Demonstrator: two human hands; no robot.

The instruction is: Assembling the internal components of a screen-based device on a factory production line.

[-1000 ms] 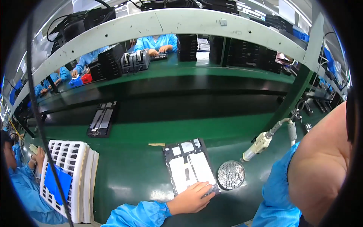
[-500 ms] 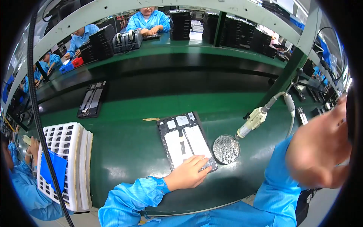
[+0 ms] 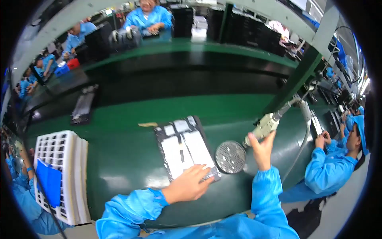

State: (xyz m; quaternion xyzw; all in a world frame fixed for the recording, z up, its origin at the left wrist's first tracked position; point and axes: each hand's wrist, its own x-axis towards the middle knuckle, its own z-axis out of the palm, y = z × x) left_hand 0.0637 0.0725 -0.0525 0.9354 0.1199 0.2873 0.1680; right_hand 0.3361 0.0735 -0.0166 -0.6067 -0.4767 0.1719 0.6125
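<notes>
A tablet-like device with its back off (image 3: pixel 181 149) lies on the green bench, showing white battery panels and a black frame. My left hand (image 3: pixel 190 184) rests on its near end, fingers stretched out and apart. To the right sits a round dish of small shiny screws (image 3: pixel 230 157). Beyond the dish an electric screwdriver (image 3: pixel 266 125), pale and cabled, leans beside the green post. My right hand (image 3: pixel 262 153) is at its lower body, thumb and fingers spread on either side; no firm grip shows.
White foam trays (image 3: pixel 59 175) with a blue sheet on them stand at the left. Another device (image 3: pixel 83 105) lies at the far left. A tan strip (image 3: pixel 148 124) lies beyond the tablet. The green post (image 3: pixel 296 81) rises at the right. A co-worker (image 3: pixel 334 159) sits at the right.
My right hand has come down from near the upper right to the screwdriver. The whole view has shifted slightly; my left hand stays on the device. The co-worker at the right now shows.
</notes>
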